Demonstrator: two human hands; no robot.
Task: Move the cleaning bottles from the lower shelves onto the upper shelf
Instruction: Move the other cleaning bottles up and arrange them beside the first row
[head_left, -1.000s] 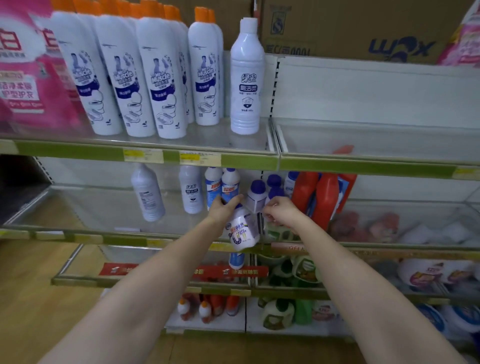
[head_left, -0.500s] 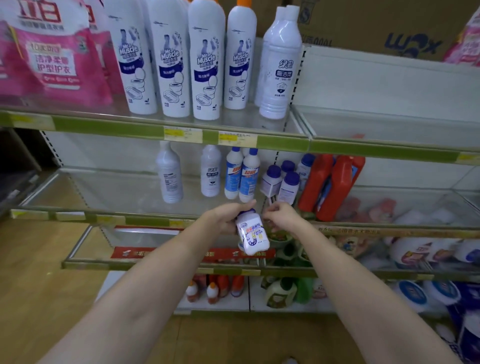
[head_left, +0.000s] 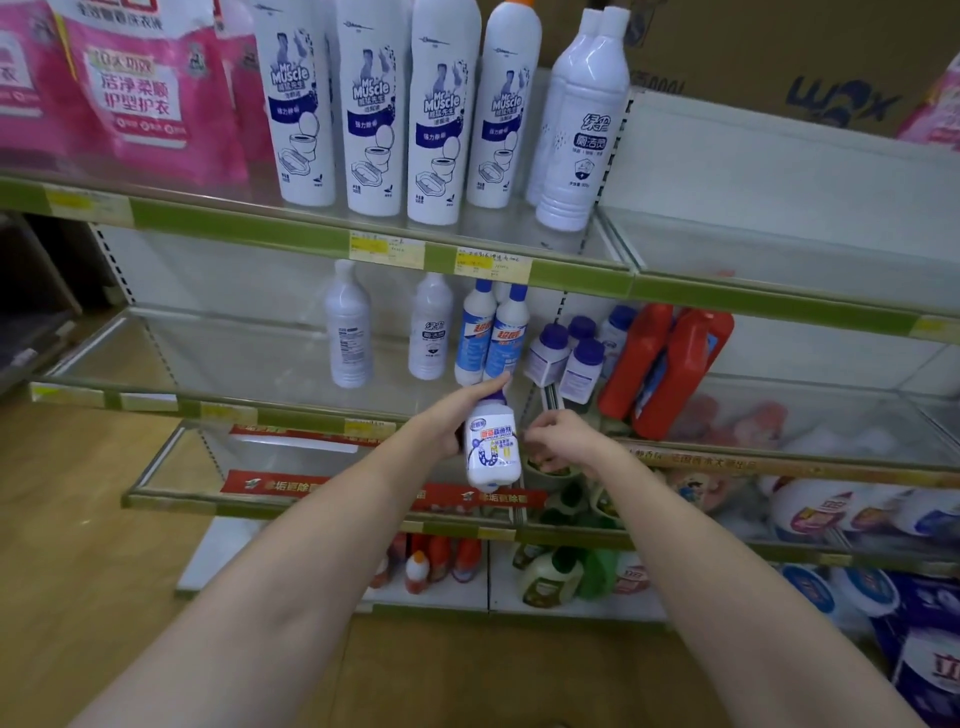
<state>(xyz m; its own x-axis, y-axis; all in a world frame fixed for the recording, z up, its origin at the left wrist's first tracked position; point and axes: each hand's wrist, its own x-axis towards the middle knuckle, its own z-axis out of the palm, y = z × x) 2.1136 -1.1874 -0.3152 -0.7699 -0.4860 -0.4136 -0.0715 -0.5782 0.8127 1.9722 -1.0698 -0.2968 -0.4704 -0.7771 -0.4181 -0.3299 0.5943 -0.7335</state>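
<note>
My left hand (head_left: 449, 415) grips a small white drain-cleaner bottle (head_left: 491, 447) by its neck, upright, in front of the middle shelf's edge. My right hand (head_left: 558, 439) hovers just right of the bottle with fingers loosely curled, holding nothing. On the middle shelf (head_left: 218, 413) stand two white bottles (head_left: 348, 332), two blue-capped tall bottles (head_left: 493, 332) and several small purple-capped bottles (head_left: 566, 358). The upper shelf (head_left: 582, 275) carries several tall white toilet-cleaner bottles (head_left: 439, 119) and two plain white bottles (head_left: 584, 119).
Pink detergent bags (head_left: 135, 88) fill the upper shelf's left. Red jugs (head_left: 670, 364) stand on the middle shelf at right. The upper shelf's right section (head_left: 779, 249) is bare. Lower shelves hold small orange bottles (head_left: 431, 564), green bottles (head_left: 566, 577) and packs (head_left: 852, 514).
My left hand drew the small bottle out from the middle shelf and toward me; it now stands upright. The view shifted left, and my right hand stays beside the bottle.
</note>
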